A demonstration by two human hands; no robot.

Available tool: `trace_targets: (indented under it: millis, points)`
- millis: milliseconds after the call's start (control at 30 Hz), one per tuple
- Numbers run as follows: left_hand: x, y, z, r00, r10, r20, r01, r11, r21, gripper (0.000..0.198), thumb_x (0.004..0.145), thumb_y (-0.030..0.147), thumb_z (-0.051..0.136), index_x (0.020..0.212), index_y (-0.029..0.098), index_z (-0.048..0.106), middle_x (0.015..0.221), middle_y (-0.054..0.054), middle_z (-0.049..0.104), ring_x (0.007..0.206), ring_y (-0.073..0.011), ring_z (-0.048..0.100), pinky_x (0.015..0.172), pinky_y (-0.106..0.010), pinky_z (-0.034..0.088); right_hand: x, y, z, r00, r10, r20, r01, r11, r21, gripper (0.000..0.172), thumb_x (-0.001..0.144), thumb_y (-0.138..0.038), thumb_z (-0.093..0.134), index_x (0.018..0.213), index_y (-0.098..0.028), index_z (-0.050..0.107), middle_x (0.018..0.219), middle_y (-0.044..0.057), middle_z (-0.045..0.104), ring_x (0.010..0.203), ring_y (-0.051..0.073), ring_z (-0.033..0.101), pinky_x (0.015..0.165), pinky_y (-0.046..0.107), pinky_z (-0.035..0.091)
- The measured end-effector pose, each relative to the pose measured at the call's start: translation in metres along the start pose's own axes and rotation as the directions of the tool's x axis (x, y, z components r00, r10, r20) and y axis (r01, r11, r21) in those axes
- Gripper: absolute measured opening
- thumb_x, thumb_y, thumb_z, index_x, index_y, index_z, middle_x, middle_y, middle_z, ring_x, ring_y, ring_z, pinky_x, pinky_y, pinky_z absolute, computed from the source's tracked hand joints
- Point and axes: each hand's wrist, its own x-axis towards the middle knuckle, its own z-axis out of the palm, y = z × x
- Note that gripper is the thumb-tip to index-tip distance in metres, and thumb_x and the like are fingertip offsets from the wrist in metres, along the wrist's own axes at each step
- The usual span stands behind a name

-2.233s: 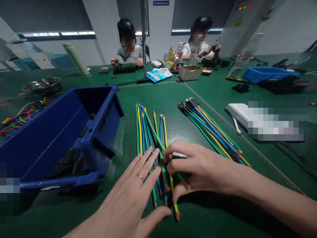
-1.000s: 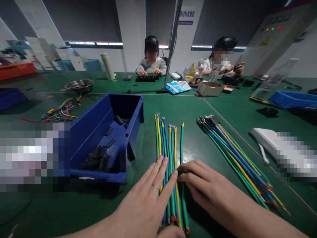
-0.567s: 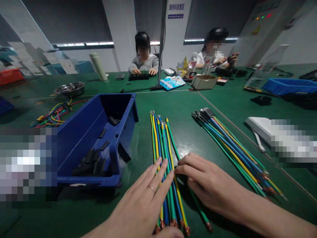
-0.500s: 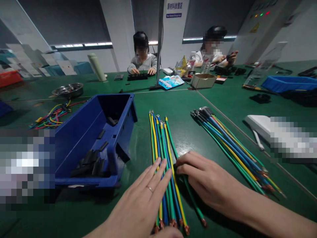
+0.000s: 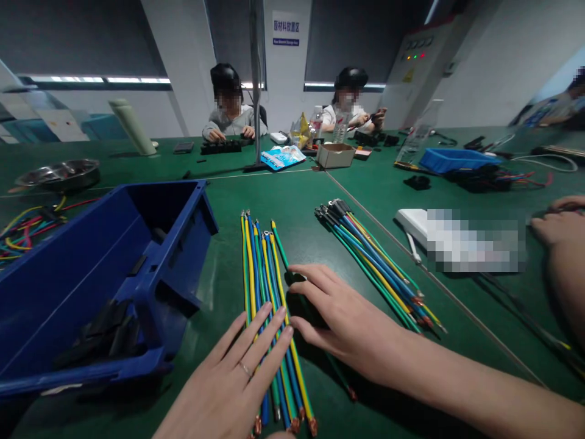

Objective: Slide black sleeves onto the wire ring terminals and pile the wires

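In the head view, my left hand, a ring on one finger, lies flat across a row of insulated wires in green, yellow and blue. Metal lugs tip several far ends; bare copper shows at the near ends. One green wire slants apart on the row's right side. Over it is my right hand, fingers and thumb spread, fingertips beside the wire and the row's edge. Part of that wire is hidden under the hand. Farther right lies a second wire bundle with dark sleeves at its far ends.
A blue bin with black pieces of tubing stands at left, near a metal bowl. A white object, partly blurred, lies right. Behind are a carton, a blue tray and two people; another person's arm enters at right.
The view has swung right, so everything sits farther left. My right hand's fingers and thumb have spread from a closed pose at the green wire. My left hand stays flat on the wires.
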Motion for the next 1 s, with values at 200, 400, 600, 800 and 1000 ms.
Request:
trace_targets:
  millis: [200,400,600,800,1000]
  points:
    - [0.001,0.003,-0.001,0.997,-0.022,0.071,0.029,0.995,-0.1,0.086,0.085,0.062,0.056,0.153,0.026,0.017,0.155,-0.012,0.029,0.141,-0.0373,0.032,0.108,-0.061,0.037,0.0,0.009,0.01,0.999,-0.035,-0.023,0.032,0.991,-0.133,0.039,0.096,-0.023,0.045,0.13,-0.005,0.052,0.135,0.018,0.053,0.132,0.028,0.041,0.11,0.045,0.039]
    - [0.005,0.007,-0.011,0.977,-0.04,0.211,0.09,0.968,-0.234,0.069,0.09,0.05,0.055,0.15,0.034,0.026,0.158,-0.011,0.022,0.143,-0.0342,0.027,0.106,-0.06,0.039,0.002,0.013,0.002,0.997,0.042,-0.061,-0.047,0.996,-0.075,0.023,0.095,-0.028,0.049,0.1,-0.011,0.064,0.104,0.013,0.063,0.099,0.025,0.057,0.086,0.045,0.052]
    - [0.008,0.008,-0.018,0.967,0.033,0.251,0.052,0.945,-0.323,0.058,0.094,0.044,0.05,0.148,0.028,0.035,0.159,-0.012,0.018,0.146,-0.0295,0.018,0.113,-0.052,0.031,-0.001,0.014,0.008,0.994,0.07,-0.078,-0.074,0.996,-0.044,0.019,0.089,-0.014,0.054,0.105,-0.013,0.064,0.108,0.012,0.061,0.099,0.024,0.056,0.085,0.043,0.051]
    - [0.013,0.015,-0.021,0.954,-0.104,0.283,0.198,0.923,-0.329,0.096,0.082,0.064,0.059,0.152,0.012,0.02,0.159,-0.016,0.008,0.147,-0.0314,0.011,0.115,-0.051,0.027,-0.001,0.019,-0.002,0.995,0.102,-0.008,-0.101,0.992,0.072,0.033,0.088,-0.038,0.062,0.114,-0.018,0.064,0.116,0.01,0.057,0.109,0.022,0.054,0.095,0.04,0.047]
    - [0.01,0.02,-0.012,0.96,-0.174,0.218,0.238,0.919,-0.315,0.096,0.084,0.066,0.054,0.151,0.006,0.02,0.158,-0.018,0.012,0.146,-0.0309,0.015,0.115,-0.05,0.03,0.004,0.023,0.004,0.994,0.109,-0.002,-0.107,0.985,0.135,0.04,0.088,-0.044,0.061,0.121,-0.02,0.06,0.12,0.011,0.052,0.113,0.023,0.052,0.098,0.042,0.046]
